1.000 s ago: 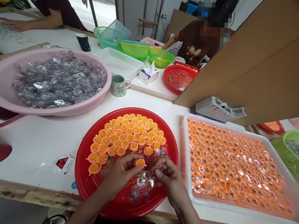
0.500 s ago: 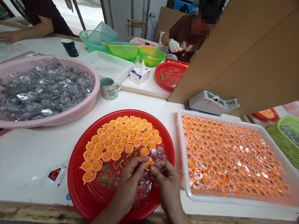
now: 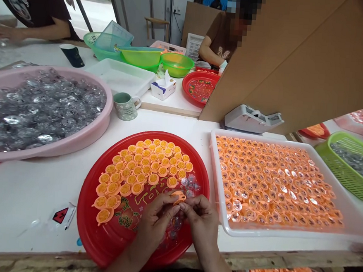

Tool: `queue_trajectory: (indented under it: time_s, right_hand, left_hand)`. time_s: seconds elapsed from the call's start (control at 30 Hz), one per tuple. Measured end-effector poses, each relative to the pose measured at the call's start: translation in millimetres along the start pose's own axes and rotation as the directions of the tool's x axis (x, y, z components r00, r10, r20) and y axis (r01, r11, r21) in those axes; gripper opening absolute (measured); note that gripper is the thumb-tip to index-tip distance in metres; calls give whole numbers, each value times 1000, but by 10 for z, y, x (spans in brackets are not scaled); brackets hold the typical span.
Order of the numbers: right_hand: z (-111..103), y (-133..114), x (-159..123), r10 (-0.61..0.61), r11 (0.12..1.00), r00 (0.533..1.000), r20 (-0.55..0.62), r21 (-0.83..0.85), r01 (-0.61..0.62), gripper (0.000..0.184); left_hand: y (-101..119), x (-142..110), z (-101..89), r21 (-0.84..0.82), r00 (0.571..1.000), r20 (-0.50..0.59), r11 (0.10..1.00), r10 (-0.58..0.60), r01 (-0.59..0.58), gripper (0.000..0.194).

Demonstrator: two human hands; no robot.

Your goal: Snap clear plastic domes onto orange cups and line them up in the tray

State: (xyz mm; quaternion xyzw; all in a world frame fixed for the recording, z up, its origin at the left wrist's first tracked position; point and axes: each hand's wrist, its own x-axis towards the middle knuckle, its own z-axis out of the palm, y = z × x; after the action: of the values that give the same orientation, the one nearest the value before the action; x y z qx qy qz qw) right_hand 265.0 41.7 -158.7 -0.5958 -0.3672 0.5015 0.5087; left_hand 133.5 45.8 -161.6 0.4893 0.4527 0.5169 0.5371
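Observation:
Over the round red tray [image 3: 95, 239], both my hands are closed on one small orange plastic piece [image 3: 179, 196], which is tilted edge-on. My left hand [image 3: 155, 219] pinches its left side between thumb and fingers. From the right, the thumb and fingertips of my right hand [image 3: 203, 220] grip the same piece. Many orange pieces with round yellow centres [image 3: 134, 161] lie in rows on the tray's far and left parts. Small clear domed discs [image 3: 190, 185] are loose at its right, and more lie partly hidden beneath my hands.
Right of the red tray stands a white tray [image 3: 274, 234] filled with orange pieces. A pink basin [image 3: 106, 114] of clear parts is at left, beside a green mug [image 3: 126, 107]. A tape dispenser [image 3: 252, 119] sits by a cardboard panel [image 3: 286, 56]. Two co-workers sit across the table.
The orange piece has tipped from face-up to edge-on between my fingers. My view has shifted slightly right. The far co-worker's gloved hand has lowered and is now partly behind the cardboard.

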Motion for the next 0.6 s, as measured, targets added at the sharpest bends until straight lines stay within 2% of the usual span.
queue_trajectory:
  time_s: [0.1,0.23,0.33,0.4,0.5,0.6]
  right_hand:
    - [-21,-56,-29,-58,995,998,-16,-84,56,12]
    - [-20,-111,-53,-193,960,981,-19,-209,185,8]
    - [4,-104,-47,-117,989,993,-21,-93,115,13]
    - [12,-97,-48,-92,994,996,15,-60,93,14]
    - [1,-111,-61,-211,959,973,96,-170,225,7]
    - [-19,-154,-70,-381,870,913,146,-277,408,9]
  left_hand:
    - [2,28,-16,54,998,28,997,47,-49,12]
    - [11,31,-28,62,999,18,998,-34,33,10]
    - [8,5,-37,26,996,-9,996,-87,87,12]
    - [13,-10,-44,-77,989,-15,986,-150,148,25]
    - [57,-9,-58,-191,971,30,952,-236,237,34]
    - [128,20,-75,-151,966,61,954,-252,258,24]
